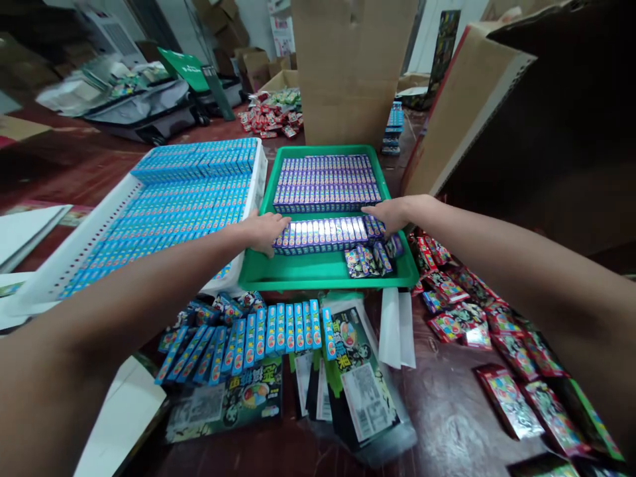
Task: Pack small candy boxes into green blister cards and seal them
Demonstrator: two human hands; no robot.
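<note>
Tons of blue boxes [183,205] sat past the left edge of the green tray [298,270]. Left grip [278,233] was clamped on the left end of the purple box row [322,233] in the tray's near half; right grip [381,218] was at the row's right end, couldn't tell if closed tbh.

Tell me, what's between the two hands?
Between the left hand and the right hand lies a row of small purple boxes, inside the green tray. The head view shows it.
</note>
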